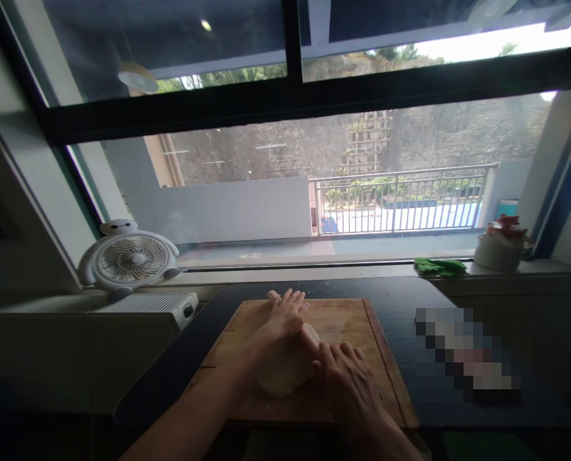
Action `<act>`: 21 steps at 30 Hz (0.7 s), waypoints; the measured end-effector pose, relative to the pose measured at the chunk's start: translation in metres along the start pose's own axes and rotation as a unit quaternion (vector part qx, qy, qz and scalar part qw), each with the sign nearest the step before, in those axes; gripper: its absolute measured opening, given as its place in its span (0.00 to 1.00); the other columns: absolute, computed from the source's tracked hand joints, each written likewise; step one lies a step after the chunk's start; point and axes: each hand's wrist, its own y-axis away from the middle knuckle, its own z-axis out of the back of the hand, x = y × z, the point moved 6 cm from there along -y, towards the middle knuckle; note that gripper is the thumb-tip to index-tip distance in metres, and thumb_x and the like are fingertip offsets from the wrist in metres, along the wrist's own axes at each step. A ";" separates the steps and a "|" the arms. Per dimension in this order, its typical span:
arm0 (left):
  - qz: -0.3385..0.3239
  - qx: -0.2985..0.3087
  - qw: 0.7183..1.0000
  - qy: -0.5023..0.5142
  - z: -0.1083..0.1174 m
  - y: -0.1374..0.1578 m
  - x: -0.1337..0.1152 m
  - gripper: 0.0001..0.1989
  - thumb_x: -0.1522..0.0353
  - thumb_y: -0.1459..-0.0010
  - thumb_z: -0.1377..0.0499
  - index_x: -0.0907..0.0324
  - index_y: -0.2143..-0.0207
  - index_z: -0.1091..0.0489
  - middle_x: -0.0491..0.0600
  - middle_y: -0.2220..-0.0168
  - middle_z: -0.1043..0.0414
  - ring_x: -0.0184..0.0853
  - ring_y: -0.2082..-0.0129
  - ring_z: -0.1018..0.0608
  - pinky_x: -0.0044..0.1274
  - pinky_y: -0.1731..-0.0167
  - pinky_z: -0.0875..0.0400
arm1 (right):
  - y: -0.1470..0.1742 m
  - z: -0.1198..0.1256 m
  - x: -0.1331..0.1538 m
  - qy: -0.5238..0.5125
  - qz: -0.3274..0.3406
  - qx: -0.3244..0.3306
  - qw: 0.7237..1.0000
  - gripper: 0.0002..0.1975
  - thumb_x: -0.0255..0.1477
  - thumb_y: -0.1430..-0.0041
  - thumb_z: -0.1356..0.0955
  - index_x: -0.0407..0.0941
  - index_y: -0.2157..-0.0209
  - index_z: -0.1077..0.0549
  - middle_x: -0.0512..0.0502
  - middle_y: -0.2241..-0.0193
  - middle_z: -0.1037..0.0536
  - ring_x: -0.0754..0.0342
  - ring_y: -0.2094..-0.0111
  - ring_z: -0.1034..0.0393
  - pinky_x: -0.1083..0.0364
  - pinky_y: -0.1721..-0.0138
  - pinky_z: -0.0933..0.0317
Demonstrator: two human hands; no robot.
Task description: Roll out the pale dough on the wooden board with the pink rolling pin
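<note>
A pale rolling pin [309, 338] lies slantwise across a flattened round of dough [278, 374] on a wooden cutting board [347, 314]. My left hand [286, 314] presses down over the pin's far part, palm on it and fingers stretched forward. One end of the pin peeks out beyond those fingers. Over the near end, my right hand [347, 371] bends its fingers, with the thumb beside the pin; its palm side is hidden. My left forearm covers part of the dough's left side.
Under the board is a dark table [395, 307]. A blurred-out object [468, 355] is on its right. A white fan [136, 256] stands at left near a white heater [146, 310]. A green cloth [439, 267] and a white pot [500, 246] sit on the windowsill.
</note>
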 end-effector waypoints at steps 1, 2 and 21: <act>0.006 0.006 1.000 0.008 -0.003 -0.014 -0.011 0.27 0.61 0.36 0.62 0.65 0.41 0.44 0.57 0.38 0.48 0.46 0.37 0.50 0.42 0.41 0.58 | 0.000 0.001 -0.009 0.013 -0.013 0.004 1.000 0.10 0.27 0.40 0.38 0.46 0.56 0.32 0.47 0.68 0.27 0.50 0.65 0.35 0.50 0.62 0.45; 0.007 0.007 1.000 0.012 -0.005 -0.027 -0.023 0.28 0.60 0.36 0.62 0.66 0.41 0.44 0.58 0.39 0.47 0.47 0.38 0.49 0.44 0.41 0.59 | 0.000 0.000 -0.017 0.025 -0.023 0.009 0.999 0.09 0.27 0.39 0.39 0.45 0.57 0.32 0.46 0.68 0.27 0.50 0.64 0.35 0.50 0.62 0.45; -0.002 -0.015 0.999 -0.035 0.000 0.032 0.034 0.25 0.65 0.36 0.62 0.66 0.40 0.47 0.58 0.38 0.48 0.41 0.38 0.48 0.38 0.41 0.53 | 0.002 -0.005 0.021 -0.030 0.024 -0.017 0.999 0.25 0.20 0.44 0.37 0.46 0.45 0.40 0.47 0.67 0.29 0.49 0.64 0.38 0.50 0.61 0.43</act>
